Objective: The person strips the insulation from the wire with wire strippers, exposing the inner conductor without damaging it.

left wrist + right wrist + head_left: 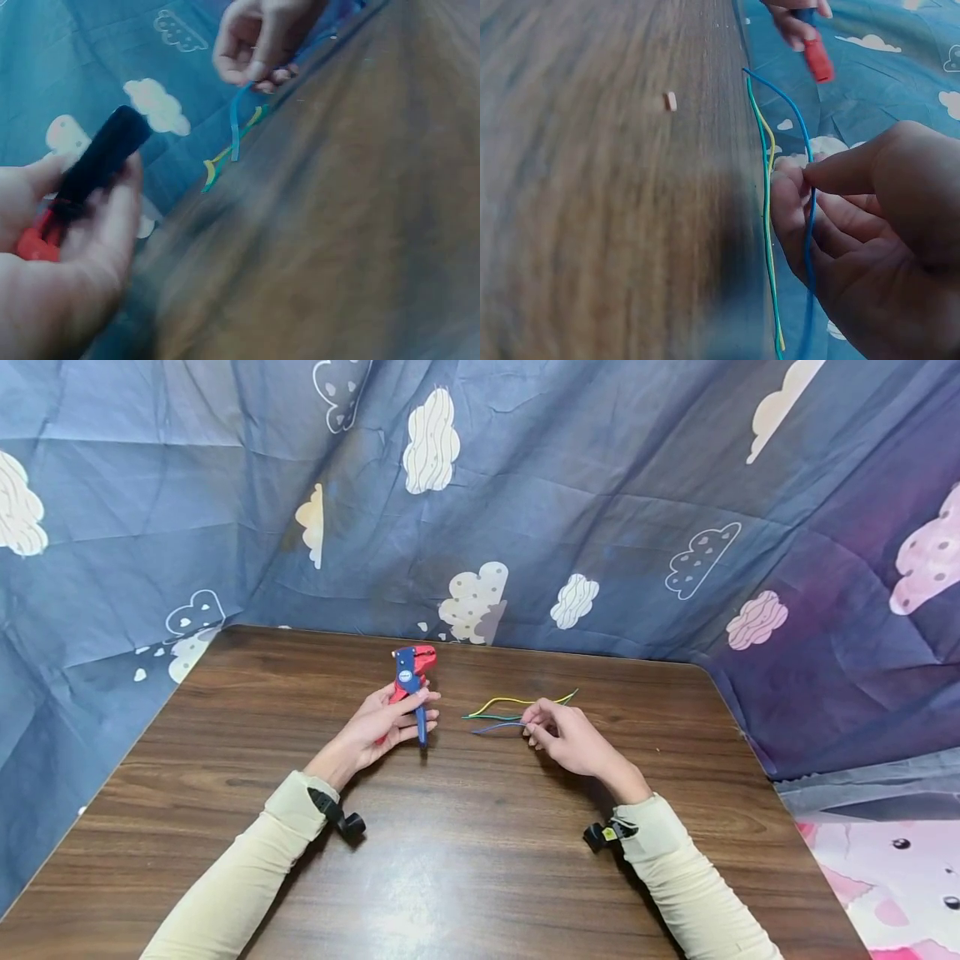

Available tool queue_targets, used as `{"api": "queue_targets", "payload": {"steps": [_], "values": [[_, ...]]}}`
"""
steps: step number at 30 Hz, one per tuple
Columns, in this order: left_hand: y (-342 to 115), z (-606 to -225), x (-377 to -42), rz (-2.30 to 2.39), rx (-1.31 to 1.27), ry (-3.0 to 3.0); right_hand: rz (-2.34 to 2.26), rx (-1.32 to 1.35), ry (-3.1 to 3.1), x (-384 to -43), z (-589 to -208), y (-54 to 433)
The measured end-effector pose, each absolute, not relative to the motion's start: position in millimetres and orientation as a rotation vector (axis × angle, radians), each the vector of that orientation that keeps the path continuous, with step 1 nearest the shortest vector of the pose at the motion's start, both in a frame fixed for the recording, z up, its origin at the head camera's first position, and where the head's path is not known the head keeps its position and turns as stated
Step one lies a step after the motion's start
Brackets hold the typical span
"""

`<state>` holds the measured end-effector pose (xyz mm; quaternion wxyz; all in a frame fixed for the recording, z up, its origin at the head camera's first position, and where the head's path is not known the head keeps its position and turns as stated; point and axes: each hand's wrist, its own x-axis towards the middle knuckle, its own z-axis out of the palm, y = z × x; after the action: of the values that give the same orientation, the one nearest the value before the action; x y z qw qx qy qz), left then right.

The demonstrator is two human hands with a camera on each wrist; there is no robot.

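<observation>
In the head view my left hand [378, 720] holds a wire stripper [407, 677] with blue and red handles, its head pointing away from me. The thumb lies across the blue handle. My right hand [564, 733] pinches a blue wire [810, 217] between thumb and index finger, and the wire's free end [487, 728] points left toward the stripper. Beside that hand a yellow wire [504, 700] and a green wire [491, 717] lie on the table. In the left wrist view the stripper's handle end [105, 161] shows dark and blurred.
The brown wooden table [465, 877] runs back to a dark blue cloth [525, 518] printed with clouds. A small pale scrap [670, 101] lies on the wood in the right wrist view. Black wrist cameras [352, 825] sit at both cuffs.
</observation>
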<state>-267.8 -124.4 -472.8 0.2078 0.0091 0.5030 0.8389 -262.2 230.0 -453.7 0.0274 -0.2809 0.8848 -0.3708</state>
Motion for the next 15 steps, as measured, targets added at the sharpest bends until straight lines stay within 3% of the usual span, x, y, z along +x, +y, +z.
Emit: {"api": "queue_targets", "payload": {"steps": [15], "values": [[-103, -473, -250, 2.493, 0.125, 1.068, -1.140, -0.796, 2.776, -259, -449, 227]]}}
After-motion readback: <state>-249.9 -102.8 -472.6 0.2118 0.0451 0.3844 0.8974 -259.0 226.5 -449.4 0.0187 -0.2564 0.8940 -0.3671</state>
